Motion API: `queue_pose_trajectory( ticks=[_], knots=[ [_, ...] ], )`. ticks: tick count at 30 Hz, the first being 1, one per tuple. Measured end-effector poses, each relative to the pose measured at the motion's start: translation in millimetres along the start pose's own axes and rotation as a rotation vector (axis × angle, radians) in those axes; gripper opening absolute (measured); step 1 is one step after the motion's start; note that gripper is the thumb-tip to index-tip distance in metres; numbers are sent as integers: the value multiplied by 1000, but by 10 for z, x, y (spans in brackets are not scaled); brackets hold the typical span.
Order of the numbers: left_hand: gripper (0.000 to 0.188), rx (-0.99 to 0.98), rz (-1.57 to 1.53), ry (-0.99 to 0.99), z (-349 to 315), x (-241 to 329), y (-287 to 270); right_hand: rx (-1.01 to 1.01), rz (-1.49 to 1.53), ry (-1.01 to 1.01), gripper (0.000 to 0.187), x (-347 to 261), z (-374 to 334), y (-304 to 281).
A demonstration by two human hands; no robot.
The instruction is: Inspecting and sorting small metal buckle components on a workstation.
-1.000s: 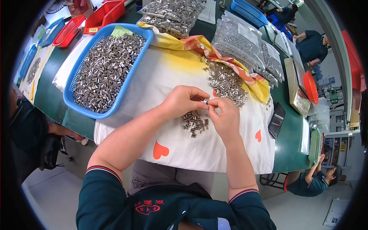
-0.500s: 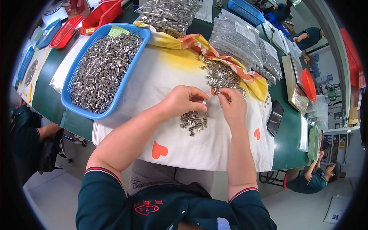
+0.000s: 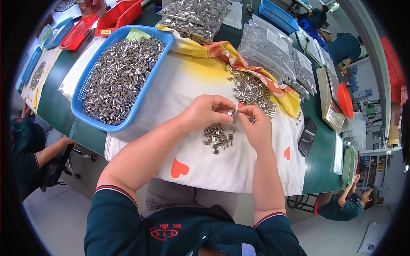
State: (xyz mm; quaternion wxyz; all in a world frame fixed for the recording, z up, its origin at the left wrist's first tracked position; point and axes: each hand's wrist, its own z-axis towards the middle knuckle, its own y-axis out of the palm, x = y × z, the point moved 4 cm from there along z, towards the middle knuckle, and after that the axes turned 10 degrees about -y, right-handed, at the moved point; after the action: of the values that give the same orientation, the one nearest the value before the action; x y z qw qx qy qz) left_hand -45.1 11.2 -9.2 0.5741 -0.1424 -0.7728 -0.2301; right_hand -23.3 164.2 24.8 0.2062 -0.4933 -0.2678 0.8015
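Observation:
My left hand (image 3: 204, 113) pinches a small shiny metal sleeve (image 3: 231, 112) between thumb and fingertips. Close beside it, my right hand (image 3: 259, 130) has thumb and forefinger pressed together, almost meeting the sleeve; whatever they grip is too small to make out. Below the hands lies a small pile of short metal tubes (image 3: 218, 140) on a white cloth (image 3: 171, 91) with red hearts. Just beyond the right hand a larger heap of the same tubes (image 3: 253, 90) spreads against the cloth's bunched yellow and orange edge.
To the left, a blue basket (image 3: 77, 100) is full of short metal tubes. Clear bags of metal parts (image 3: 267, 45) lie at the back. A dark phone-like object (image 3: 307, 136) rests on the green table (image 3: 318, 164) at right. Co-workers sit at both sides.
My right hand has drawn back from the larger heap toward my left hand, so the fingertips are now nearly together. The left hand keeps its metal sleeve. The whole view shifts slightly.

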Motion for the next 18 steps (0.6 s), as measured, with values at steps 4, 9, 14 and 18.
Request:
queue_pose_trajectory(
  ticks=[4, 9, 14, 18],
  knots=[
    [29, -22, -113, -25, 21, -5, -7, -13, 247, 21, 7, -90, -17, 7],
    [30, -28, -66, -28, 33, -43, -4, 15, 35, -96, 7, -163, -30, 5],
    [29, 60, -50, -56, 1, -8, 3, 92, -97, -195, 7, -237, -36, 28],
    [28, 25, -124, -65, 20, -48, -4, 95, 16, -105, 8, -216, -41, 35]
  ],
)
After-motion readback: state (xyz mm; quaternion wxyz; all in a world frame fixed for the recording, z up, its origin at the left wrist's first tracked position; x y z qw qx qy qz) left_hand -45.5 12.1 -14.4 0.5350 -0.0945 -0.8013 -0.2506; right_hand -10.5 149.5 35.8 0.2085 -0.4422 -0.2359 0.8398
